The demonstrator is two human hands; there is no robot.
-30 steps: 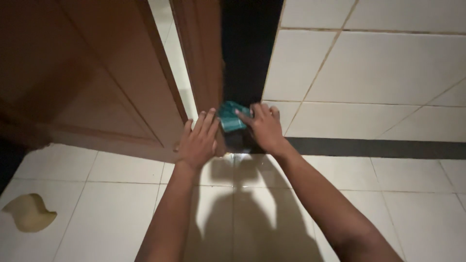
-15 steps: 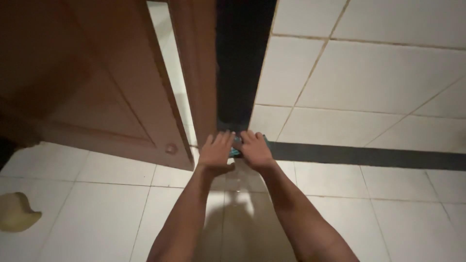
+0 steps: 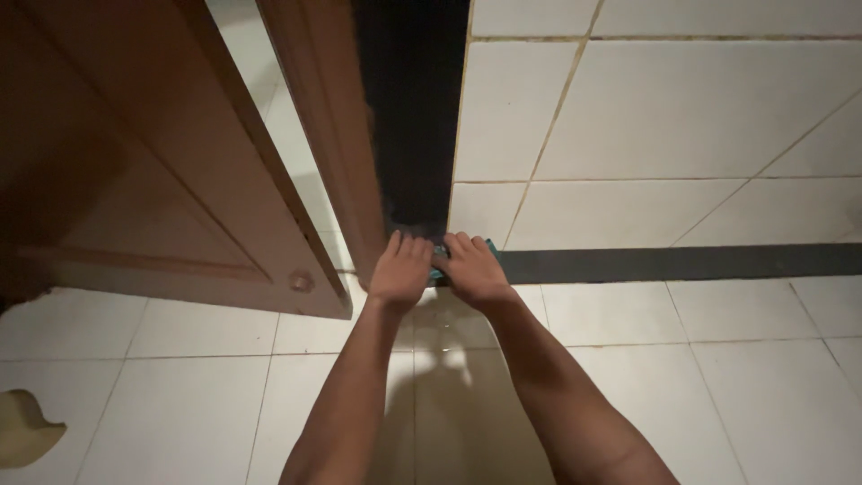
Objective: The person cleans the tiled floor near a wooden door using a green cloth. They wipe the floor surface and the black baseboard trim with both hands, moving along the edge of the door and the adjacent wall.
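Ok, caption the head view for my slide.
Left hand and right hand press a teal cloth against the wall base.

The floor [image 3: 718,386] is laid with pale square tiles and thin grout lines, with a dark strip [image 3: 673,263] running along the foot of the tiled wall. A teal cloth [image 3: 442,260] lies on the floor at the dark gap by the door frame; a tan scrap [image 3: 27,429] rests at the left edge
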